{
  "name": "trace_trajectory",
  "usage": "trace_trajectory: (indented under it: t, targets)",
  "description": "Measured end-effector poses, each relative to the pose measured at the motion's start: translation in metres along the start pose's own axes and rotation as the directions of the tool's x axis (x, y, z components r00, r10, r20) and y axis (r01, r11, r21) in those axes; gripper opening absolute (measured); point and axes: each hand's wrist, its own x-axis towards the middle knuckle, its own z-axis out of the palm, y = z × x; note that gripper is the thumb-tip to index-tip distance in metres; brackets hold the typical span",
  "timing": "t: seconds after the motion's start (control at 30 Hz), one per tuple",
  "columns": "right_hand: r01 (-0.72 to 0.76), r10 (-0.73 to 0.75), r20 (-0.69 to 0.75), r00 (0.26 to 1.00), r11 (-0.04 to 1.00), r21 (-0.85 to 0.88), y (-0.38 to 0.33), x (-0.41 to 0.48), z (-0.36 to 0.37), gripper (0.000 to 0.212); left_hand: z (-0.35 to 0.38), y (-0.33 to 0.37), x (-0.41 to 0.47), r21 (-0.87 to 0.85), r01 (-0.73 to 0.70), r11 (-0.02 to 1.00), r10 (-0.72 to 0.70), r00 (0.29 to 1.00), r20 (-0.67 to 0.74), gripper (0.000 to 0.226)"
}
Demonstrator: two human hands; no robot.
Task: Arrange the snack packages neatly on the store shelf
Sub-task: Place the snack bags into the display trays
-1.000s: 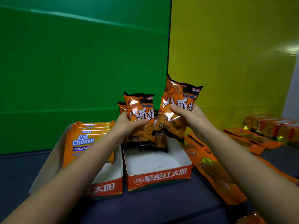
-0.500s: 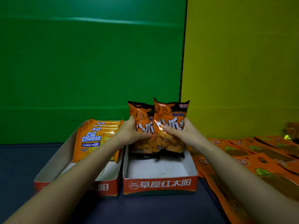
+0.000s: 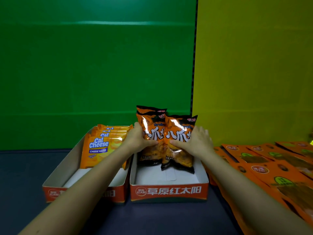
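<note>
While the left box [image 3: 55, 184] already carries a tidy upright row of cheese wafer packs [image 3: 100, 150] at its back, your middle box [image 3: 169, 192] is only partly filled: a few orange-and-black snack bags [image 3: 179, 143] stand at its far end, and most of its white floor in front of them is bare. To your right, a spread of flat orange pouches [image 3: 264, 168] lies overlapping on the dark tabletop [image 3: 22, 167], outside any box, so I would judge the job well short of finished; those pouches look like the bulk of what remains.

Your left hand [image 3: 137, 141] is half-curled around the left edge of the rear bags, thumb across the front of one, fingers hidden behind. Your right hand [image 3: 194, 143] lies more open, palm and spread fingers pressed on the right side of the front bag, thumb on its face. Both hands grasp the bags from opposite sides, squeezing them together.

The front bag leans a little, its bottom corner kicked forward on the box floor, while the ones behind stand straighter and taller. How many bags sit behind cannot be told for certain; at least three tops show.
</note>
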Motion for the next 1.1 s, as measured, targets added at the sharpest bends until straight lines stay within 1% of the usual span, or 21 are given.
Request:
trace_trajectory:
  t: [0.1,0.23,0.3,0.37,0.43,0.5,0.57,0.6,0.67,0.73,0.8,0.9,1.0,1.1]
  targets:
    - [-0.025,0.025,0.017,1.000,1.000,-0.012,0.001,-0.003,0.000,0.109,0.005,0.003,-0.005,0.059,0.020,0.998,-0.018,0.999,-0.029,0.069]
    - [-0.058,0.055,0.034,0.998,0.996,0.069,0.004,-0.005,0.001,0.111,0.010,0.005,-0.010,0.063,0.027,0.998,-0.019,0.993,-0.117,0.074]
    - [-0.056,0.056,0.004,0.998,0.986,0.159,0.004,-0.006,0.000,0.112,0.010,0.006,-0.011,0.061,-0.001,0.998,0.010,0.987,-0.162,0.084]
    - [-0.033,0.056,-0.081,0.995,0.965,0.261,0.002,-0.008,-0.003,0.110,0.006,0.009,-0.015,0.094,-0.026,0.995,0.043,0.981,-0.189,0.090]
    - [0.061,0.012,-0.229,0.973,0.949,0.308,-0.001,-0.010,-0.010,0.098,-0.002,0.009,-0.019,0.162,-0.047,0.986,0.080,0.975,-0.207,0.086]
    - [0.235,-0.117,-0.366,0.923,0.925,0.298,-0.009,-0.014,-0.018,0.071,-0.015,0.004,-0.026,0.274,-0.089,0.958,0.155,0.961,-0.231,0.074]
    - [0.398,-0.259,-0.416,0.872,0.869,0.293,-0.023,-0.019,-0.025,0.042,-0.030,-0.005,-0.034,0.389,-0.143,0.910,0.262,0.925,-0.274,0.056]
    - [0.454,-0.315,-0.411,0.856,0.838,0.304,-0.034,-0.022,-0.027,0.032,-0.039,-0.010,-0.039,0.434,-0.152,0.888,0.299,0.908,-0.295,0.049]
    - [0.531,-0.418,-0.355,0.836,0.779,0.333,-0.059,-0.028,-0.028,0.023,-0.060,-0.020,-0.050,0.497,-0.139,0.857,0.331,0.887,-0.323,0.039]
    - [0.607,-0.543,-0.273,0.794,0.725,0.324,-0.089,-0.034,-0.026,0.022,-0.083,-0.036,-0.063,0.556,-0.106,0.825,0.343,0.876,-0.341,0.032]
    - [0.676,-0.655,-0.182,0.733,0.674,0.299,-0.122,-0.042,-0.018,0.021,-0.108,-0.056,-0.078,0.599,-0.068,0.798,0.344,0.868,-0.360,0.033]
    - [0.740,-0.760,-0.065,0.647,0.605,0.294,-0.176,-0.063,-0.003,0.022,-0.144,-0.094,-0.107,0.628,0.073,0.775,0.240,0.885,-0.399,0.031]
    - [0.782,-0.820,0.011,0.572,0.549,0.294,-0.230,-0.088,0.018,0.026,-0.183,-0.137,-0.138,0.631,0.205,0.749,0.109,0.900,-0.421,0.025]
    - [0.788,-0.847,0.061,0.528,0.516,0.335,-0.280,-0.113,0.037,0.029,-0.227,-0.179,-0.174,0.631,0.317,0.708,0.009,0.889,-0.458,0.023]
